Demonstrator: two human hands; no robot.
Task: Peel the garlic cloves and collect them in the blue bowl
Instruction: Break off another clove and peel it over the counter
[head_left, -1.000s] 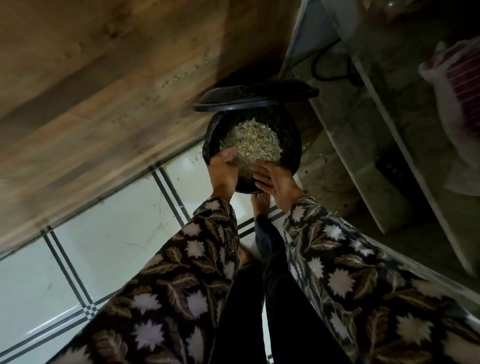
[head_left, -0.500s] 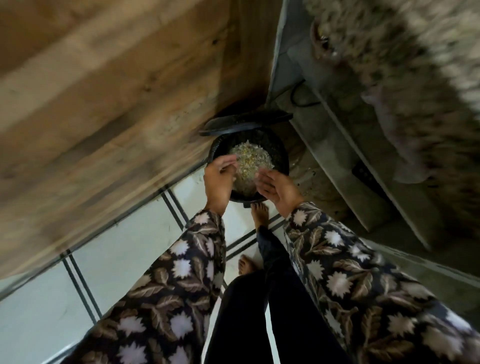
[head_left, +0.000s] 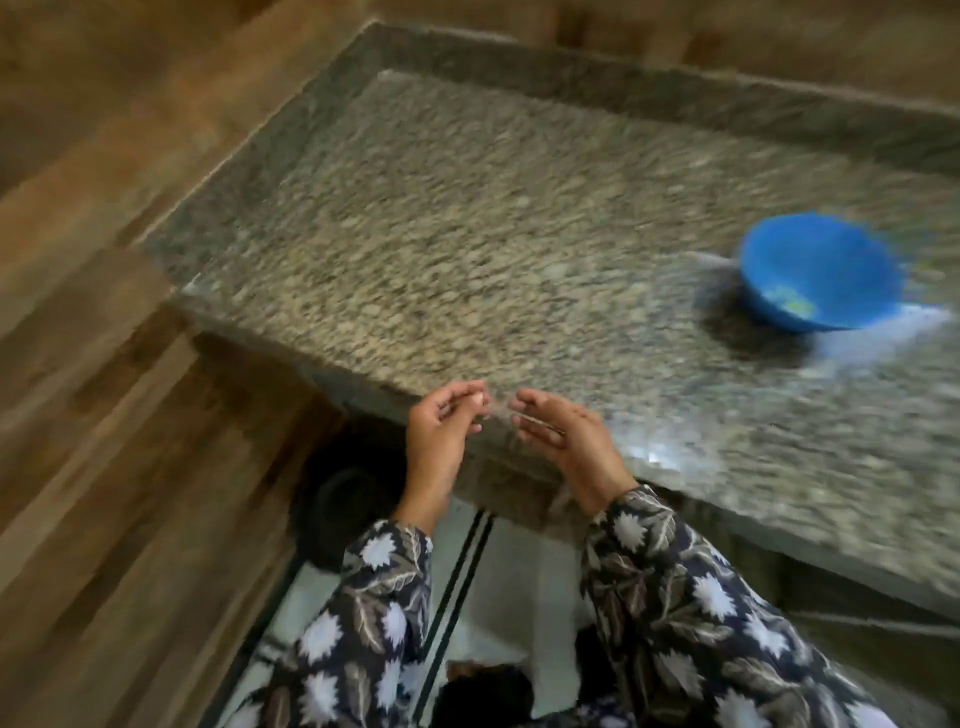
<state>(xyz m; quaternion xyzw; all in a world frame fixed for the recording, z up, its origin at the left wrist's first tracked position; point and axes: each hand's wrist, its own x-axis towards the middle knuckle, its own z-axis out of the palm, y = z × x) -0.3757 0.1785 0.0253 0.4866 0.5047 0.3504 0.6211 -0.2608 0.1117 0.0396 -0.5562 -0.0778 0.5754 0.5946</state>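
Whole shot is pretty motion-blurred, so take the small stuff with a grain of salt.

Both hands are up at the near edge of a speckled granite table (head_left: 467, 234), close together but not touching, fingertips pointing at each other. The left hand (head_left: 434, 436) has its fingers (head_left: 462, 395) curled in, with thumb and forefinger tips nearly meeting. There's a pale spot right at the tips, but I honestly can't tell if that's something tiny being pinched or just a fingernail. The right hand (head_left: 566, 441) has its palm turned toward the left one, and its fingers (head_left: 535, 402) are loosely bent and a bit spread, with nothing in them that I can see.

The blue bowl (head_left: 821, 270) sits on the table well off to the right of the hands, further back from the edge, with nothing around it. There are a few pale yellowish bits (head_left: 789, 304) down in the bottom of it. It's too smeared to swear they're peeled garlic cloves.

Under the table's corner, just left of the left wrist, there's a dark round bin (head_left: 337, 512) in shadow on the floor. The floor (head_left: 524, 587) is white tile with dark double lines. Brown wood panelling (head_left: 104, 415) runs along the whole left side and across the top behind the table. Both arms are in dark leaf-print sleeves, the left sleeve (head_left: 374, 613) and the right sleeve (head_left: 691, 597), coming in from the bottom.
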